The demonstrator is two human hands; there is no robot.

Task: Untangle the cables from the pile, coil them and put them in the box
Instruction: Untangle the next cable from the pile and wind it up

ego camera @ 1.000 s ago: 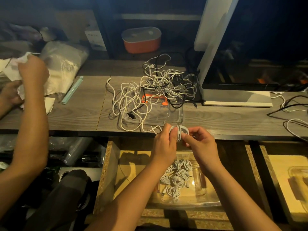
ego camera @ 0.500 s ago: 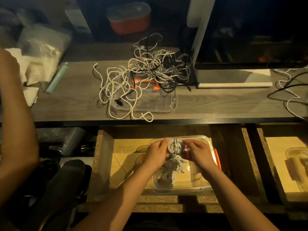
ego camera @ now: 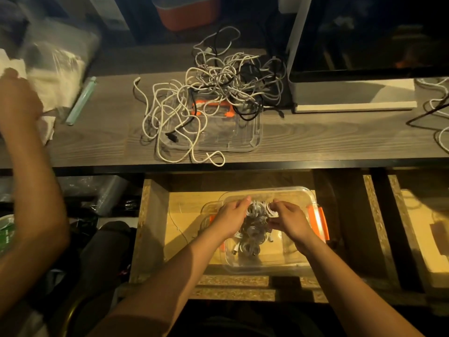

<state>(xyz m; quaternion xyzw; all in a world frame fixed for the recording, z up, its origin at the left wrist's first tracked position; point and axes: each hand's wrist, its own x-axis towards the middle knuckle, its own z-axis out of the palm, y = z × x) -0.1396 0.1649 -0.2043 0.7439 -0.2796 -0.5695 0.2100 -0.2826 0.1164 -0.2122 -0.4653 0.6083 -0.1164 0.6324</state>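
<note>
A tangled pile of white and black cables [ego camera: 213, 93] lies on the wooden desk [ego camera: 315, 137], partly over a clear lid with orange clips [ego camera: 243, 139]. Below the desk edge, a clear plastic box [ego camera: 291, 198] with orange latches sits in an open drawer. It holds several coiled white cables [ego camera: 252, 237]. Both my hands are inside the box. My left hand [ego camera: 230, 218] and my right hand [ego camera: 289, 220] pinch a freshly coiled white cable [ego camera: 261, 207] between them at the top of the heap.
Another person's arm [ego camera: 29, 181] reaches in at the left, the hand at some white paper and a plastic bag [ego camera: 60, 59]. A monitor [ego camera: 364, 45] stands at the right back. More cables [ego camera: 437, 105] lie at the far right. An orange container [ego camera: 187, 13] sits behind.
My hands carried the coiled cable from the desk edge down into the box in the drawer. The other person's arm has shifted at the left.
</note>
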